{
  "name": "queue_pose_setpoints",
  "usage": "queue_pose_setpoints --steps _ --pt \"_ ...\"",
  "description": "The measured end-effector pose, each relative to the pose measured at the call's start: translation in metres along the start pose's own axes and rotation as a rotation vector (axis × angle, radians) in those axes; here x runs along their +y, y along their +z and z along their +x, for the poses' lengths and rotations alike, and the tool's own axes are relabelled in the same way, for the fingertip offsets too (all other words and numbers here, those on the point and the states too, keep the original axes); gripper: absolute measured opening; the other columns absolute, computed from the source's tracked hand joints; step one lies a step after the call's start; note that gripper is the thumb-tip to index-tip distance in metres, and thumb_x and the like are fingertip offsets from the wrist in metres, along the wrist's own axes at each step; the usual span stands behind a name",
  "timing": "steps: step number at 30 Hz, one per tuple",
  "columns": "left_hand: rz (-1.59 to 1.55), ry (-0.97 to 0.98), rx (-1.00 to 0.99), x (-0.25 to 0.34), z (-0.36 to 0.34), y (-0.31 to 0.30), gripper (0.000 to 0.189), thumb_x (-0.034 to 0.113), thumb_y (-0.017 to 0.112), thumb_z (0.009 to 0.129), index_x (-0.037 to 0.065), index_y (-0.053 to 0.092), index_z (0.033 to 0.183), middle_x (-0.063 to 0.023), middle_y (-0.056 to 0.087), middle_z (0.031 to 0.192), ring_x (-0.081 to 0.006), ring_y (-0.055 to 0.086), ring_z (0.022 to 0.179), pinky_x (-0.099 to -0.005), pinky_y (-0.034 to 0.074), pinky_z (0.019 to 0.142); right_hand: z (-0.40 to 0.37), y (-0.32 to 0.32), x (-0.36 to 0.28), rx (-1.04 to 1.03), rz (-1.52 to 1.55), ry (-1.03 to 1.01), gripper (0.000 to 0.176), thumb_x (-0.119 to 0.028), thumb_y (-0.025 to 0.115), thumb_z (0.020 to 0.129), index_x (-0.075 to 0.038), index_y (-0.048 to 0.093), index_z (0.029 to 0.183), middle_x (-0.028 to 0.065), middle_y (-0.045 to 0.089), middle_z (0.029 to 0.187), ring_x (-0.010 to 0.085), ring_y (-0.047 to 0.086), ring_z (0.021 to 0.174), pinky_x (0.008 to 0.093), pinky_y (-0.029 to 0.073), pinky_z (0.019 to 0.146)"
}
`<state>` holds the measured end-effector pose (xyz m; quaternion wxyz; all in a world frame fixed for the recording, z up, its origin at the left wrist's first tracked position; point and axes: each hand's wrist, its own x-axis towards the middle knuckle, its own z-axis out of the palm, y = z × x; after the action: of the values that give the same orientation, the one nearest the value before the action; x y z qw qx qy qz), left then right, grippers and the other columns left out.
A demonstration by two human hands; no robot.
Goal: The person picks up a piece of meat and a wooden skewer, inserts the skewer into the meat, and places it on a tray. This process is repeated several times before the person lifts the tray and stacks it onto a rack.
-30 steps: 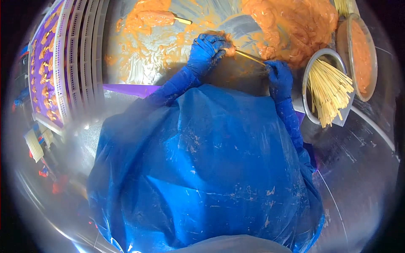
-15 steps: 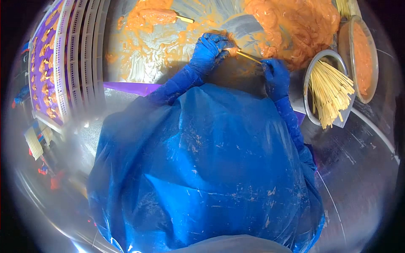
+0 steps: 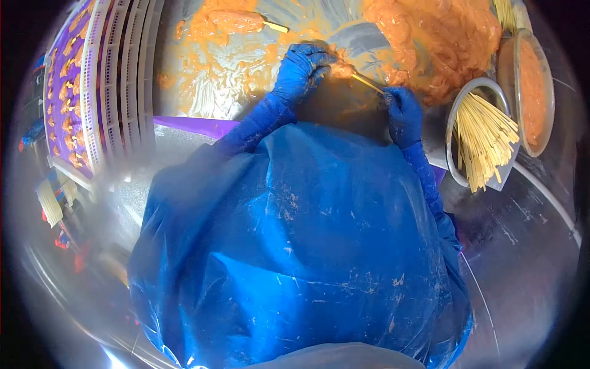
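My left hand [image 3: 301,72], in a blue glove, has its fingers closed on the left end of an orange meat piece [image 3: 341,66]. A wooden stick [image 3: 369,83] runs out of that meat, down and to the right. My right hand [image 3: 404,114], also gloved, pinches the stick's free end. Up and to the left, a finished-looking meat skewer [image 3: 239,21] lies on the smeared metal table with its stick pointing right. A large heap of orange meat [image 3: 433,43] spreads over the table above my right hand.
Stacked white trays [image 3: 92,92] with purple liners and meat pieces stand at the left. At the right are a metal container of sticks [image 3: 482,135] and a tub of orange meat [image 3: 533,92]. More sticks [image 3: 504,13] show at the top right.
More of the meat on the stick now shows beside my left hand, whose fingers have shifted slightly left. My right hand stays on the stick's end. The whole view has shifted a little.
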<state>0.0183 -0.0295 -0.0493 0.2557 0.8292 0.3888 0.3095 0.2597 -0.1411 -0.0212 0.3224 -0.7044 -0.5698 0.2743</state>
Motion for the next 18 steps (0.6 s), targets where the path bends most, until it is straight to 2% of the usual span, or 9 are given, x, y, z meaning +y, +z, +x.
queue_pose_setpoints --steps 1,5,8,10,18 --pt "-0.019 0.001 -0.008 0.0 0.0 0.001 0.029 0.007 0.067 0.077 0.015 0.07 0.104 -0.0101 0.065 0.107 -0.0302 0.056 0.103 -0.0408 0.042 0.093 0.0 -0.001 -0.002 -0.024 -0.005 0.025 0.013 -0.015 0.06 0.089 -0.005 0.065 0.096 0.0141 0.062 0.089 0.0284 0.06 0.084 0.0373 0.047 0.075" --pt "0.003 0.013 -0.019 -0.001 0.001 0.0 0.03 0.006 0.068 0.076 0.015 0.07 0.105 -0.01 0.064 0.107 -0.0298 0.056 0.104 -0.0406 0.042 0.093 0.003 -0.001 -0.008 -0.021 -0.039 0.02 0.011 -0.015 0.061 0.088 -0.006 0.064 0.094 0.0141 0.062 0.088 0.0289 0.06 0.083 0.0378 0.047 0.074" --pt "0.004 0.018 -0.021 0.0 0.001 0.001 0.03 0.006 0.068 0.076 0.015 0.07 0.105 -0.0098 0.064 0.107 -0.0295 0.056 0.103 -0.0403 0.042 0.093 0.005 0.001 -0.004 0.024 -0.104 -0.079 0.01 -0.011 0.059 0.088 -0.005 0.065 0.094 0.0124 0.06 0.082 0.0248 0.058 0.078 0.0341 0.045 0.072" --pt "0.002 0.03 -0.003 0.0 0.001 0.002 0.026 0.017 0.068 0.078 0.017 0.069 0.104 -0.009 0.064 0.104 -0.0308 0.055 0.102 -0.0424 0.042 0.092 0.008 0.0 -0.006 0.022 -0.096 -0.102 0.008 -0.01 0.06 0.087 -0.006 0.065 0.092 0.0126 0.059 0.079 0.0274 0.057 0.077 0.0358 0.044 0.071" --pt "0.014 0.049 -0.028 -0.002 0.003 0.002 0.025 0.021 0.068 0.077 0.015 0.068 0.102 -0.0074 0.064 0.105 -0.029 0.055 0.103 -0.0414 0.041 0.093 0.012 -0.007 -0.026 0.041 -0.239 -0.196 0.008 -0.012 0.061 0.085 -0.007 0.064 0.09 0.0136 0.059 0.082 0.0302 0.058 0.078 0.037 0.045 0.07"
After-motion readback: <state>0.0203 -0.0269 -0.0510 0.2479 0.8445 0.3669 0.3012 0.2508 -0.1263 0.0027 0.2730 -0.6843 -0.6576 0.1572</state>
